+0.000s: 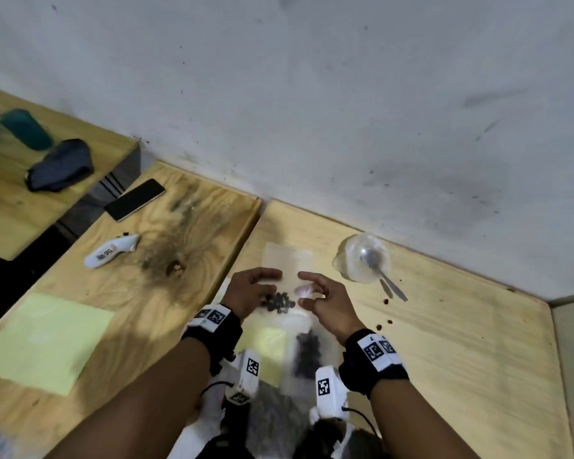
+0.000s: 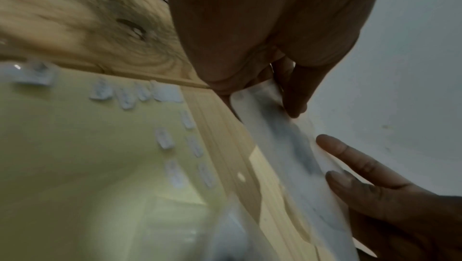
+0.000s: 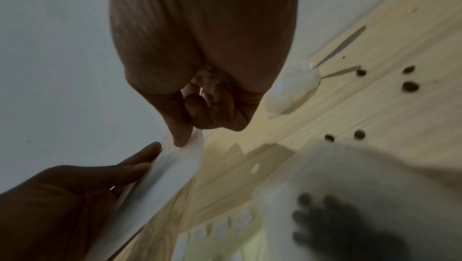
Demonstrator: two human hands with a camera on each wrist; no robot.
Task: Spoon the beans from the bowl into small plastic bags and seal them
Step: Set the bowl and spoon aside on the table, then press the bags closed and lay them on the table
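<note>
Both hands hold one small clear bag [image 1: 287, 294] with dark beans [image 1: 280, 302] inside, left hand [image 1: 251, 293] pinching its left edge, right hand [image 1: 325, 301] its right edge

**Improvised work corner in a plain room**

Bare plywood tables [image 1: 478, 342] butt against a scuffed, stained white wall [image 1: 345, 94]. At ten o'clock lie a phone [image 1: 135, 199] and white handheld device [image 1: 111, 255]; a scorch mark [image 1: 173, 256] blackens the wood.

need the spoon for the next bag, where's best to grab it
Take the spoon by its handle end, which sticks out over the rim of the glass bowl toward you, near the right hand. Come from the near right side; its head lies inside the bowl.
</note>
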